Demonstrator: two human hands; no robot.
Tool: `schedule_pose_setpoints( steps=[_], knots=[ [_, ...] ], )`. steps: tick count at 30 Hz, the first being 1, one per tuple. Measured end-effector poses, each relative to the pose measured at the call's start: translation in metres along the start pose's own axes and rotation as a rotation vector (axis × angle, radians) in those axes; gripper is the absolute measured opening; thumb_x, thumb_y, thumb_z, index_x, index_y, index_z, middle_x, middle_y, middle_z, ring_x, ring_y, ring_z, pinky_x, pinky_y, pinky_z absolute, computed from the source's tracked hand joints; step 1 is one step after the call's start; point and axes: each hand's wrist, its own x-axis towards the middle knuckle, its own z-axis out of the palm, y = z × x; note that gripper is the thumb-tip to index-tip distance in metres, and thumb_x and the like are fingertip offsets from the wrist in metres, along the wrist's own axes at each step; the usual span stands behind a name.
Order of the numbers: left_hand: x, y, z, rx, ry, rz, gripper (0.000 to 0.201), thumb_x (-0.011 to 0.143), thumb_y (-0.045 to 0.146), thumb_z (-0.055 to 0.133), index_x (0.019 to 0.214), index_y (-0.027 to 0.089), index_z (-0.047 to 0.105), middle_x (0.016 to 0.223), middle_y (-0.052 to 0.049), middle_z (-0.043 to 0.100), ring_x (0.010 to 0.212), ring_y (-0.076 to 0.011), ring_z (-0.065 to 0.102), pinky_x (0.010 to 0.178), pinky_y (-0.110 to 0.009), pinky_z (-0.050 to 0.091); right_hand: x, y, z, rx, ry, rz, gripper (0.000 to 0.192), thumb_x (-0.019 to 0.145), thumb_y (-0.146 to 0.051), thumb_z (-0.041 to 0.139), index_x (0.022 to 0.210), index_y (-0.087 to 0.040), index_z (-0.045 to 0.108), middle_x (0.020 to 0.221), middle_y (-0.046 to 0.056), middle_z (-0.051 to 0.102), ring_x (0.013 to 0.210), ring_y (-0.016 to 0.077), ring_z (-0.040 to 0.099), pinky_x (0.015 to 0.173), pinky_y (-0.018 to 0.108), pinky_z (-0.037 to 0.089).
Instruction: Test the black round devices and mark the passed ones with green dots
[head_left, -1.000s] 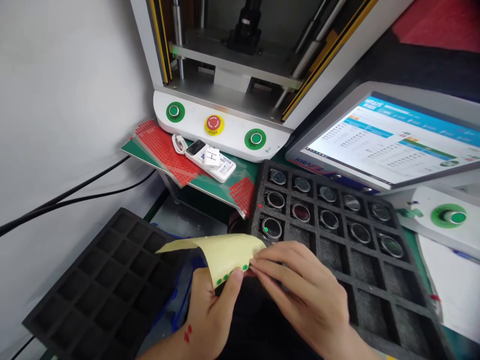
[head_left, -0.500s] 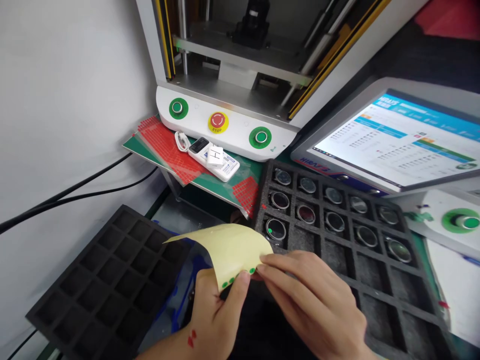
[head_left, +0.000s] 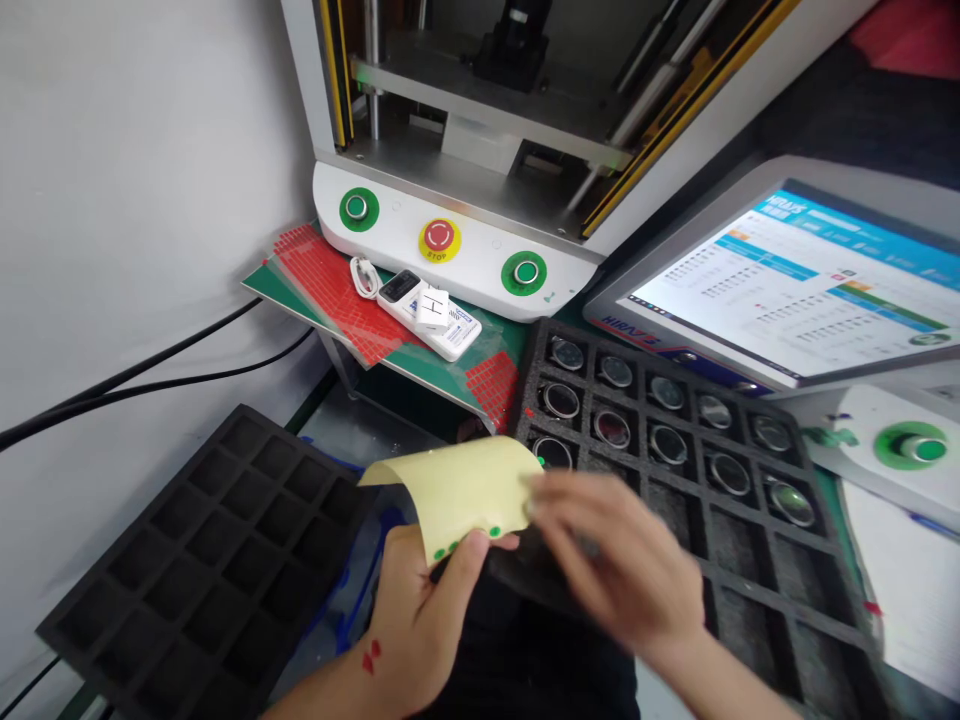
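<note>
Head view: left hand [head_left: 420, 625] pinching a curled pale-yellow backing sheet [head_left: 457, 485] between thumb and fingers, glossy, bowed over at top, small round green dot stickers [head_left: 466, 540] along its lower edge just above the thumb. Red mark on the left wrist. Right hand [head_left: 622, 570] motion-blurred, fingers spread beside the sheet's right edge over the near corner of the filled tray; cannot tell whether grasping anything or touching the sheet. Black foam tray [head_left: 675, 480], square grid pockets, matte and grainy, far rows holding round glass-faced discs [head_left: 613, 427] with metal rims, near pockets partly hidden by the right hand, lower right corner cut off. Second black foam tray [head_left: 202, 560] at left, same grid, lower edge cut off. Behind, white press machine [head_left: 450, 215] with two green buttons and a red stop button [head_left: 439, 238], top cut off. White handheld device [head_left: 427, 312] on a green mat with red grid sheets. Tilted screen [head_left: 795, 290] at right, text too small to read.
</note>
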Motion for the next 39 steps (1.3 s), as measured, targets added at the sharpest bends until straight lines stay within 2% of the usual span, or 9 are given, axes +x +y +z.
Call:
schedule_pose_setpoints(
  steps=[2,5,9,15,21,23,27,33,39],
  knots=[
    [0.005,0.003,-0.004,-0.035,0.019,0.001,0.032,0.093,0.039,0.056,0.089,0.018,0.08,0.093,-0.007,0.079,0.096,-0.0208,0.072,0.091,-0.026,0.053,0.012,0.033,0.001,0.087,0.091,0.454,0.011,0.078,-0.024,0.067,0.069,-0.019,0.065,0.075,0.004,0.072,0.069,0.0155,0.067,0.064,0.026,0.054],
    [0.007,0.004,-0.009,-0.035,0.045,0.012,0.029,0.092,0.037,0.059,0.088,0.018,0.081,0.093,-0.006,0.079,0.093,-0.021,0.073,0.088,-0.026,0.055,0.029,0.075,0.0,0.156,0.003,0.761,0.027,0.076,-0.043,0.064,0.069,-0.018,0.062,0.042,-0.004,0.05,0.035,0.0111,0.045,0.038,0.024,0.038],
    [0.006,0.001,-0.01,-0.037,0.056,0.004,0.029,0.091,0.037,0.06,0.086,0.017,0.081,0.094,-0.007,0.079,0.093,-0.0215,0.073,0.088,-0.027,0.055,0.037,0.088,-0.001,0.212,-0.178,0.89,0.037,0.064,-0.052,0.068,0.064,-0.015,0.06,0.036,-0.005,0.043,0.029,0.0082,0.037,0.032,0.021,0.027],
    [0.008,-0.003,-0.005,-0.024,0.016,-0.021,0.028,0.091,0.036,0.06,0.088,0.017,0.081,0.093,-0.007,0.079,0.093,-0.0208,0.073,0.088,-0.026,0.055,0.04,0.089,0.005,0.179,-0.184,0.951,0.033,0.059,-0.045,0.071,0.063,-0.016,0.056,0.038,-0.004,0.047,0.027,0.0083,0.038,0.028,0.02,0.027],
    [0.007,0.0,0.002,-0.012,0.046,-0.016,0.034,0.091,0.039,0.059,0.079,0.015,0.08,0.086,-0.009,0.079,0.091,-0.0232,0.074,0.082,-0.026,0.058,0.033,0.056,-0.003,0.148,0.088,0.728,0.026,0.07,-0.041,0.068,0.076,-0.02,0.054,0.053,-0.004,0.054,0.039,0.0107,0.048,0.037,0.024,0.04],
    [0.006,0.002,0.005,-0.027,0.042,-0.027,0.033,0.09,0.039,0.06,0.079,0.015,0.08,0.083,-0.009,0.079,0.086,-0.0221,0.074,0.08,-0.026,0.058,0.025,0.022,-0.011,0.114,0.145,0.505,0.01,0.078,-0.028,0.065,0.075,-0.02,0.059,0.065,0.0,0.062,0.056,0.0119,0.059,0.053,0.025,0.049],
    [0.002,0.007,0.01,-0.064,-0.028,0.007,0.03,0.094,0.034,0.056,0.093,0.016,0.079,0.094,-0.007,0.078,0.089,-0.0204,0.072,0.085,-0.027,0.055,0.009,-0.034,-0.02,0.014,-0.103,-0.125,0.013,0.084,-0.006,0.062,0.09,-0.016,0.067,0.083,0.004,0.071,0.083,0.0159,0.064,0.073,0.029,0.057],
    [-0.009,0.004,0.01,0.171,-0.055,0.049,0.036,0.097,0.036,0.05,0.084,0.013,0.075,0.068,-0.004,0.07,0.061,-0.0142,0.059,0.068,-0.024,0.051,-0.002,-0.04,-0.022,-0.068,-0.103,-0.129,0.01,0.087,-0.007,0.062,0.09,-0.015,0.068,0.085,0.004,0.074,0.086,0.0174,0.066,0.073,0.032,0.06],
    [-0.026,-0.01,0.005,0.346,0.05,0.117,0.031,0.095,0.033,0.052,0.083,0.013,0.071,0.08,-0.009,0.069,0.073,-0.018,0.062,0.07,-0.028,0.051,-0.008,-0.038,-0.031,-0.134,-0.07,-0.195,0.009,0.088,-0.008,0.063,0.087,-0.016,0.069,0.086,0.003,0.076,0.081,0.0159,0.066,0.071,0.03,0.058]
  ],
)
